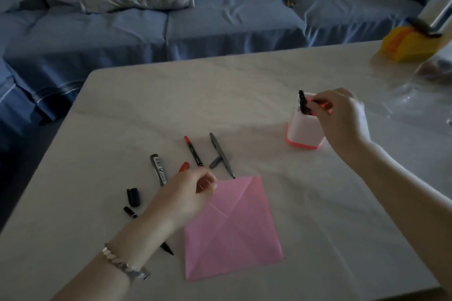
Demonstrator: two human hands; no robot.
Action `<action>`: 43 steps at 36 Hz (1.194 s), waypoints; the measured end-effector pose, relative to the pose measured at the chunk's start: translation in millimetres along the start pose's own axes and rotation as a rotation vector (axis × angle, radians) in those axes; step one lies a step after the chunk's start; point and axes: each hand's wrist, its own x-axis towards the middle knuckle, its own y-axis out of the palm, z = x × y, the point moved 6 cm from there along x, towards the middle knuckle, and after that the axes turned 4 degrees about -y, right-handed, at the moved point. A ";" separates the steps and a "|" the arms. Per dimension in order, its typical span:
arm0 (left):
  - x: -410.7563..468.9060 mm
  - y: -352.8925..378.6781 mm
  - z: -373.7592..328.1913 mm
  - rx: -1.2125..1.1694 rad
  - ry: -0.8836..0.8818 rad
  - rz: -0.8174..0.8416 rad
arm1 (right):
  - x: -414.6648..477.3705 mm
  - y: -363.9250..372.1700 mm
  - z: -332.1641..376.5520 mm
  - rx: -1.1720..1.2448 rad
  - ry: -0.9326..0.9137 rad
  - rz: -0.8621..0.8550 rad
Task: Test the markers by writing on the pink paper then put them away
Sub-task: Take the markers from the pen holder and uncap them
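Fingers of right hand pinching mostly hidden marker at cup, left hand curled, grip unclear

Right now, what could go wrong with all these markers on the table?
The right hand pinches a dark marker at the rim of the cup; a push sideways might tip it. The grey marker lies uncapped, tip at the pink paper, so it may dry or mark the table. The left forearm hangs over a black marker and could roll it.
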 end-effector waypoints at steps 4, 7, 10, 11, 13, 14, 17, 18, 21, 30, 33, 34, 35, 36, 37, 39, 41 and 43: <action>4.9 4.9 -13.6 -0.017 -0.010 -0.014 | -33.5 -30.8 41.5 0.072 -0.256 -0.151; 12.6 12.6 -28.4 -0.215 -0.039 -0.001 | -75.8 -24.8 65.7 0.120 -0.422 -0.093; 20.9 28.0 -39.8 -0.511 -0.136 0.148 | -112.6 4.5 73.3 0.303 -0.375 0.124; 21.8 32.9 -43.0 -0.598 -0.164 0.198 | -121.9 12.8 75.7 0.345 -0.396 0.148; 21.9 38.1 -45.2 -0.688 -0.193 0.237 | -136.3 28.6 79.5 0.385 -0.460 0.157; 21.0 38.7 -43.7 -0.699 -0.198 0.229 | -141.6 35.5 83.3 0.387 -0.507 0.158; 20.8 35.8 -31.9 -0.613 -0.176 0.139 | -147.2 53.5 91.8 0.448 -0.493 0.227; 20.2 31.7 -26.9 -0.561 -0.160 0.106 | -146.8 58.3 93.9 0.480 -0.454 0.250; 16.5 25.7 -21.3 -0.450 -0.066 0.073 | -136.7 58.0 90.9 0.526 -0.274 0.209; -17.3 21.5 -28.6 -0.165 0.184 0.119 | -132.7 83.5 90.3 0.945 0.425 0.376; -24.7 23.1 -31.3 -0.096 0.249 0.098 | -138.7 86.4 92.8 0.987 0.475 0.424; -25.7 23.7 -29.6 -0.064 0.249 0.085 | -140.1 86.3 93.6 0.959 0.461 0.438; -26.3 24.1 -27.7 -0.021 0.250 0.067 | -141.4 86.4 94.5 0.931 0.442 0.452; -26.7 24.4 -26.0 0.032 0.248 0.052 | -142.4 85.6 95.7 0.911 0.429 0.462; -27.3 23.8 -25.1 0.075 0.250 0.040 | -143.0 85.2 96.1 0.906 0.427 0.469; -27.8 22.6 -25.9 0.105 0.271 0.024 | -144.1 83.7 97.4 0.923 0.437 0.486; -27.7 20.4 -29.7 0.096 0.291 0.031 | -144.1 81.3 99.6 0.925 0.408 0.503; -26.8 18.4 -32.3 0.105 0.295 0.047 | -145.2 80.0 100.7 0.930 0.382 0.506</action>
